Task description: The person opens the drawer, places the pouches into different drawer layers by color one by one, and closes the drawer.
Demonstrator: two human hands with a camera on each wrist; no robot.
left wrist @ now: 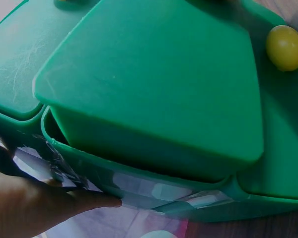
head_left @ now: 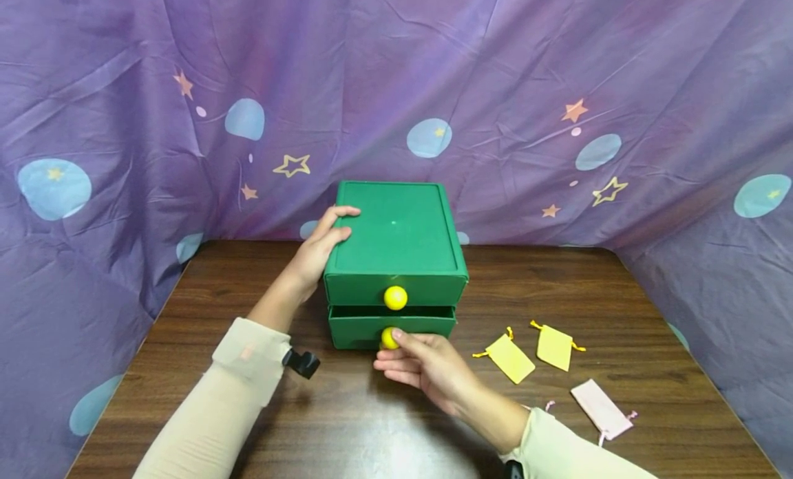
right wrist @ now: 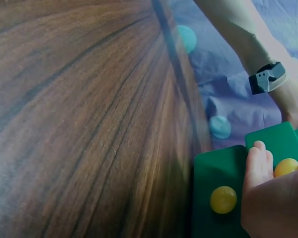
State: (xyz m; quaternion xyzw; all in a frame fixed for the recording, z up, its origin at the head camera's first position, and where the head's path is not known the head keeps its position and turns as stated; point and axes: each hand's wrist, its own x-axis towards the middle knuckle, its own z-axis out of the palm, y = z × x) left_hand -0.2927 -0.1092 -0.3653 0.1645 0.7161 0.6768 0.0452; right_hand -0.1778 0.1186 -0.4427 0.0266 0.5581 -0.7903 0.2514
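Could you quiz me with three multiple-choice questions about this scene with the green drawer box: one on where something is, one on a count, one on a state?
1. Where does the person's left hand rest?
A. On the top left edge of the green two-drawer plastic box
B. On the pink pouch
C. Flat on the table

2. How many small yellow drawstring cloth pouches lie on the dark wooden table?
A. One
B. Two
C. Four

3. What state is the lower drawer in?
A. Taken right out
B. Pulled slightly out
C. Hidden under cloth

Answers:
1. A, the fingers curl over the box's top left edge in the head view.
2. B, two lie side by side right of the box, near a single pale pink cloth pouch.
3. B, its front stands a little forward of the upper one, while the right hand pinches its round yellow knob.
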